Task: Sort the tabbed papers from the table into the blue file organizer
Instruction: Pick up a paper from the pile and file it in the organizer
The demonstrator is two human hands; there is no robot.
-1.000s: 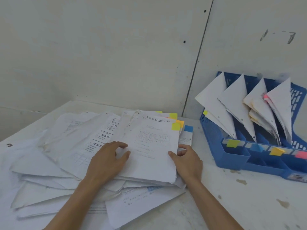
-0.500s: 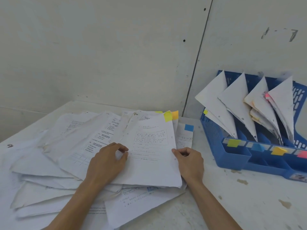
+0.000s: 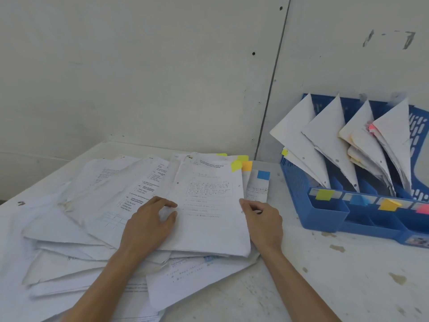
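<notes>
On the bench [image 3: 301, 275], a loose pile of papers [image 3: 81, 217] spreads across the left and middle. Its top sheet [image 3: 209, 217] is a printed page with a yellow tab [image 3: 236, 165] at its far right corner. The right grip [image 3: 262, 219] has its fingers curled and its thumb on the sheet's right edge, pinching it. The left grip [image 3: 148, 225] lies on the pile at the sheet's left edge with fingers bent, and seems to pinch a bit of that edge between thumb and forefinger. The sheet lies flat on the pile, not yet lifted.

The step in hand looks like picking the top sheet off the pile and reading its tab colour. Next it should be raised free of the sheets under it and carried right to the blue file organizer [image 3: 325, 219], which stands on the bench by the wall [image 3: 162, 77], apart from the pile. Its front carries four coloured labels. The yellow label [image 3: 324, 194] marks the leftmost slot, nearest the pile, so that slot is the likely target. A blue label [image 3: 359, 200], an orange label [image 3: 390, 204] and a pink label [image 3: 422, 208] follow to the right.

Each slot already holds standing papers. Those in the leftmost slot [image 3: 297, 140] lean out to the left over its mouth, so the new sheet would have to be steered in beside them. Just under the top sheet, pages with an orange tab [image 3: 247, 166] and a blue tab [image 3: 263, 175] poke out, and they could drag along if the lift is careless. Many sheets remain, so the sorting seems far from finished.
</notes>
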